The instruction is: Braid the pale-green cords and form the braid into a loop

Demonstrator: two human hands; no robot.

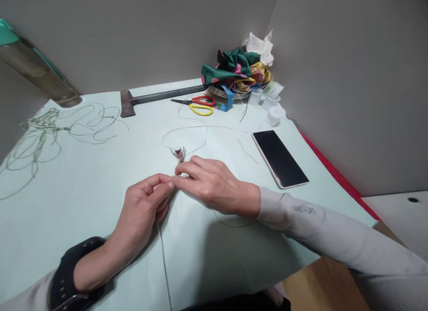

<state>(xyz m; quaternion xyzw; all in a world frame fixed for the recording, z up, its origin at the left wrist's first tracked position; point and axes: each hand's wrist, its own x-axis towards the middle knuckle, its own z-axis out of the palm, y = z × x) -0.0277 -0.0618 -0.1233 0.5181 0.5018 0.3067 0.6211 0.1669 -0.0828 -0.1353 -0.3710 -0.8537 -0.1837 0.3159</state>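
Thin pale cord [164, 259]; silvery, dark-red ornament [178, 154] beyond

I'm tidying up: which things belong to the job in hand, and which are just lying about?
Likely belong:
thin pale cord
small silvery and red ornament
perhaps black scissors with red and yellow handles

Apparently lying about:
black rectangular phone
rusty-headed hammer
tall teal-lidded bottle

And there's the phone [280, 160], face-up on the right! Hammer [160, 96] along the far side, teal-topped bottle [38, 70] far left!
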